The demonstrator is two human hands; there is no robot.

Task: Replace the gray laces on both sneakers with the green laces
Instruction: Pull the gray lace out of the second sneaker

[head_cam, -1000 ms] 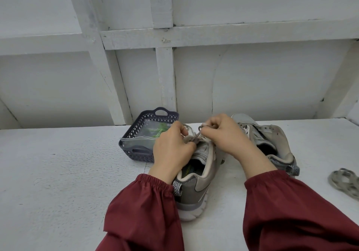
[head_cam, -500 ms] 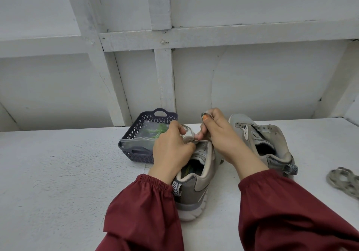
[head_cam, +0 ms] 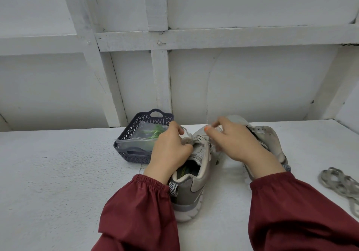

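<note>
Here, the near sneaker [head_cam: 194, 184] stands on the white desk [head_cam: 58, 173], heel toward the person. The left hand [head_cam: 171, 147] pinches the gray lace [head_cam: 194, 139] at the top eyelets. The right hand [head_cam: 237, 144], fingers curled, pinches the same lace just beside it. The second sneaker [head_cam: 269, 134] lies behind that hand. The green laces [head_cam: 155, 132] sit bagged in the dark basket [head_cam: 134, 132] on the left, and a loose gray lace [head_cam: 338, 182] lies coiled far right.

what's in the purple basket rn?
A clear plastic bag holding green laces lies in the basket. The left hand covers its right side, so anything there can't be seen, nor what lies under the bag.
</note>
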